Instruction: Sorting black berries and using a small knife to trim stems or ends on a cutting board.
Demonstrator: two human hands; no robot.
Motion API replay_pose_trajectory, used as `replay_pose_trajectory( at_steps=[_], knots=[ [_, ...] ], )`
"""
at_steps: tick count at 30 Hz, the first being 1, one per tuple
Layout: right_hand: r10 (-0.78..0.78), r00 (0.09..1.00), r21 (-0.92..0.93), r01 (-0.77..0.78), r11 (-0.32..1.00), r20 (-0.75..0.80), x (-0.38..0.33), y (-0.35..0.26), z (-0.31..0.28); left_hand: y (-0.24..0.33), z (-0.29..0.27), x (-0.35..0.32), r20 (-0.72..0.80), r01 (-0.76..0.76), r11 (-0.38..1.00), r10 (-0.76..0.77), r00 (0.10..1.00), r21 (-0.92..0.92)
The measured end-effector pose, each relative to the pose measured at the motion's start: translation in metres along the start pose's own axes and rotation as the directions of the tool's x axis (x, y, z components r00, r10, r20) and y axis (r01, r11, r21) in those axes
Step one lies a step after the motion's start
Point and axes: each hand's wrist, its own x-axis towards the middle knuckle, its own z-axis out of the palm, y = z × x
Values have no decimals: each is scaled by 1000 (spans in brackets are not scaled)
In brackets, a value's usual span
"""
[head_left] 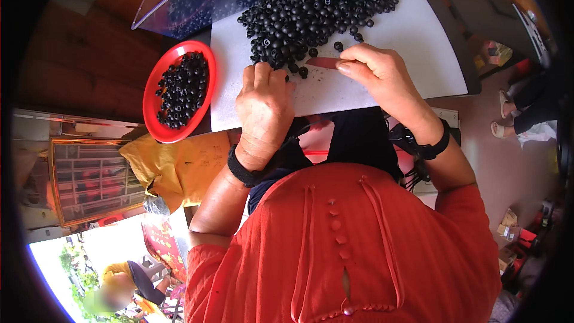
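A heap of small round black beads (305, 21) lies on a white board (430, 54) in front of me, several with pale holes showing. My left hand (263, 98) rests at the heap's near left edge with its fingers curled under; what they hold, if anything, is hidden. Between thumb and fingers of my right hand (373, 69) is a small knife (321, 63), its thin reddish blade pointing left toward the left hand. A few loose beads and dark specks lie around the blade. To the left stands a red plate (150, 87) full of black pieces.
A clear plastic bin (200, 0) stands at the back left, beside the heap. Yellow wrapping (185, 164) lies below the plate. A person in a yellow top (116, 272) is at the lower left. Another person's legs (529, 104) show at the right.
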Motion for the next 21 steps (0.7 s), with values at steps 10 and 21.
replay_pose_trajectory(
  at_steps=[10, 21],
  knots=[
    [-39, 997, 24, 41, 999, -66, 3, 1, 20, -7, 1, -6, -2, 23, 988, -24, 1000, -153],
    [-172, 952, -47, 165, 985, -253, 4, 7, 45, -10, 5, -8, -59, 93, 967, -110, 992, -238]
  ],
)
